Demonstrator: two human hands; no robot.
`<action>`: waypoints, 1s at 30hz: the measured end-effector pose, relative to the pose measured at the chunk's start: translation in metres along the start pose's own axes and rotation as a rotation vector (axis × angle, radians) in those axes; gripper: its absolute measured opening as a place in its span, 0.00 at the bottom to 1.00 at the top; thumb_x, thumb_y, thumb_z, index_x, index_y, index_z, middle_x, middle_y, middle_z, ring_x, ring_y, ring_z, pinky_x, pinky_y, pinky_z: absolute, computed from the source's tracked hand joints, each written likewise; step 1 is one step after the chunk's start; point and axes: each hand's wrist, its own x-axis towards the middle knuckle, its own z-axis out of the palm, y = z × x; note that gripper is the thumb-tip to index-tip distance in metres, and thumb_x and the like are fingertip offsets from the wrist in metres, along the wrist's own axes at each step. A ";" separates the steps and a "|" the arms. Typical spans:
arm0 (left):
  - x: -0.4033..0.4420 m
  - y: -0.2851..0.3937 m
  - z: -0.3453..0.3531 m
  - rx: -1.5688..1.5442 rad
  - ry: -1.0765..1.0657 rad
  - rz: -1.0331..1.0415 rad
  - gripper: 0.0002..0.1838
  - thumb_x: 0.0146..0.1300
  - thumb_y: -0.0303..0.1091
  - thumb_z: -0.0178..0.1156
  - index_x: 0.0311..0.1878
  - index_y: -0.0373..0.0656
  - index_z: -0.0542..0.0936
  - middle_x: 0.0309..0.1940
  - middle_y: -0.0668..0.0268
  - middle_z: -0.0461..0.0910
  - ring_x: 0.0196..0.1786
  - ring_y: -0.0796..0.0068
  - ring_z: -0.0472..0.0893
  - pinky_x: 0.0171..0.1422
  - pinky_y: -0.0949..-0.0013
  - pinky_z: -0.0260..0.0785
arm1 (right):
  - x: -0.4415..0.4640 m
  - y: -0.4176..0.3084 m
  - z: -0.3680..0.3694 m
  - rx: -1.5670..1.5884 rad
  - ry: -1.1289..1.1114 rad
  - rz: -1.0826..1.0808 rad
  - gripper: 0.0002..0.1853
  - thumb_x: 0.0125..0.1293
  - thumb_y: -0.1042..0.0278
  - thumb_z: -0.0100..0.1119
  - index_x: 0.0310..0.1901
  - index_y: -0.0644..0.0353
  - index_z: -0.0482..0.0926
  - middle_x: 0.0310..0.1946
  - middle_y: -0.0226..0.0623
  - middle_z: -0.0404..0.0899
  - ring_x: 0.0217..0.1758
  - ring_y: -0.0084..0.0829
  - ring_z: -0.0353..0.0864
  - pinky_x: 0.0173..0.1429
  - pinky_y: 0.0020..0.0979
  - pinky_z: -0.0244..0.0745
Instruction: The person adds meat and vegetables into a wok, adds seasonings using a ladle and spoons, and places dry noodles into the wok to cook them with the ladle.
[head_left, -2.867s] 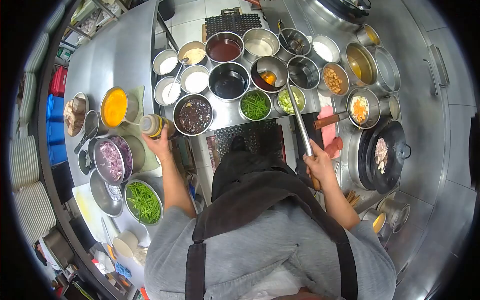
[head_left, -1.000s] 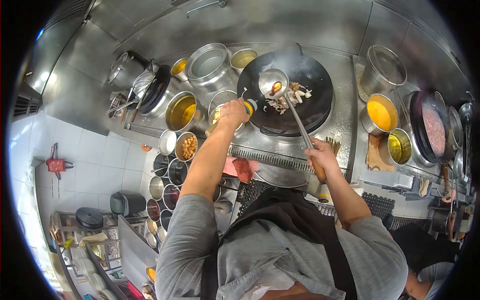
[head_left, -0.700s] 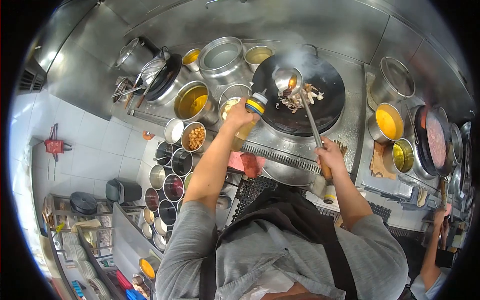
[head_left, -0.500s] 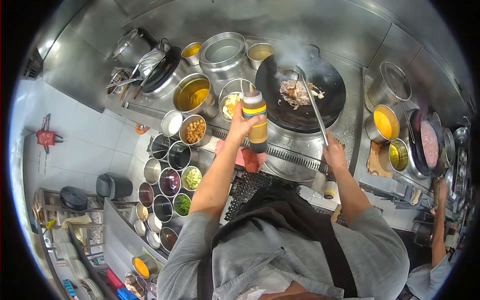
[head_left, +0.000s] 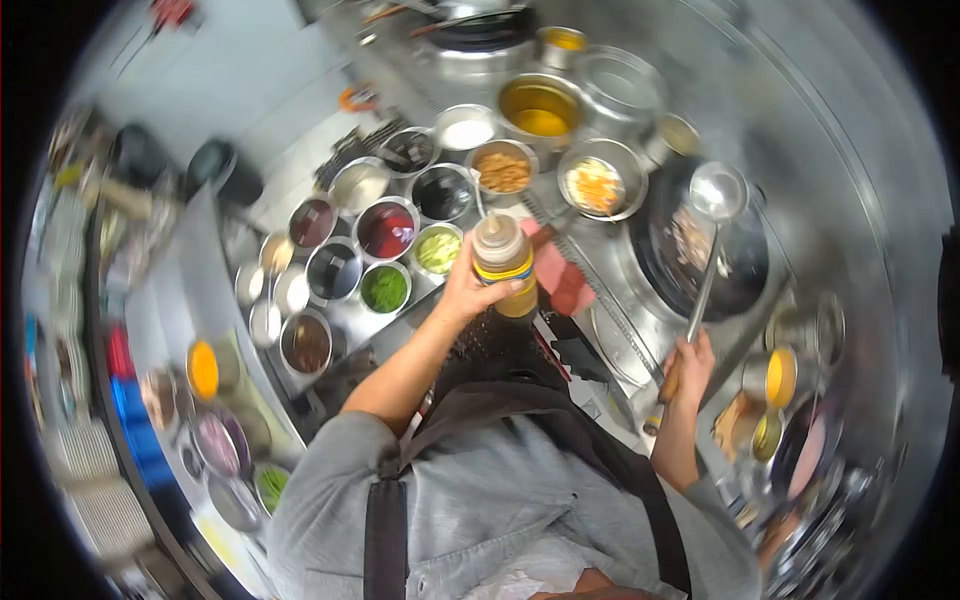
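My left hand [head_left: 468,292] is closed around an upright squeeze bottle [head_left: 517,302] with a pale nozzle, a yellow band and brownish contents. The bottle is in front of my body, near the seasoning pots. A long-handled ladle [head_left: 707,268] is gripped near its wooden end by my right hand [head_left: 690,365]. Its bowl is above the far rim of a black wok [head_left: 655,262], which holds pale sliced food [head_left: 690,245]. Left of the wok is a metal bowl [head_left: 632,205] of white and orange pieces. Pink and red cloths [head_left: 570,290] lie beside the bottle.
Several metal pots stand to the left, among them chopped greens [head_left: 385,288], red liquid [head_left: 386,230] and fried brown pieces [head_left: 502,170]. Behind them is a pot of yellow oil [head_left: 540,110]. Another person's arm [head_left: 780,540] shows at lower right near a second wok [head_left: 802,445].
The view has turned left. My left hand has carried the bottle away from the wok towards the seasoning pots. The ladle's bowl has come up off the food.
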 end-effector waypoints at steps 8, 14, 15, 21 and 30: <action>-0.134 0.053 -0.193 0.506 0.728 0.093 0.41 0.45 0.34 0.77 0.62 0.40 0.67 0.53 0.61 0.75 0.55 0.69 0.77 0.63 0.63 0.67 | -0.064 -0.041 0.107 -0.063 -0.554 0.181 0.29 0.62 0.77 0.58 0.66 0.65 0.66 0.33 0.34 0.77 0.15 0.23 0.73 0.14 0.25 0.66; -0.209 0.078 -0.303 0.958 1.119 0.226 0.41 0.45 0.35 0.77 0.62 0.36 0.67 0.53 0.57 0.75 0.55 0.64 0.76 0.65 0.60 0.66 | -0.072 -0.018 0.202 -0.362 -0.783 0.088 0.32 0.62 0.79 0.57 0.70 0.61 0.65 0.29 0.32 0.77 0.15 0.22 0.72 0.16 0.26 0.67; -0.218 0.079 -0.316 1.013 1.167 0.282 0.42 0.46 0.36 0.77 0.63 0.36 0.67 0.53 0.56 0.75 0.56 0.63 0.76 0.65 0.60 0.65 | -0.074 -0.015 0.214 -0.369 -0.783 0.088 0.32 0.62 0.79 0.57 0.70 0.61 0.65 0.29 0.32 0.77 0.15 0.22 0.72 0.16 0.26 0.67; -0.266 0.053 -0.354 1.129 1.362 0.189 0.43 0.46 0.39 0.78 0.63 0.35 0.67 0.55 0.53 0.75 0.58 0.60 0.76 0.66 0.60 0.65 | -0.077 0.012 0.252 -0.737 -0.792 -0.097 0.30 0.63 0.78 0.56 0.69 0.61 0.66 0.20 0.29 0.74 0.13 0.22 0.72 0.17 0.27 0.67; -0.297 -0.005 -0.360 1.054 1.467 0.053 0.43 0.47 0.39 0.78 0.63 0.34 0.66 0.56 0.52 0.75 0.57 0.62 0.76 0.67 0.62 0.64 | -0.087 0.013 0.264 -0.766 -0.784 -0.033 0.34 0.61 0.74 0.58 0.70 0.69 0.62 0.15 0.35 0.75 0.14 0.26 0.75 0.19 0.31 0.70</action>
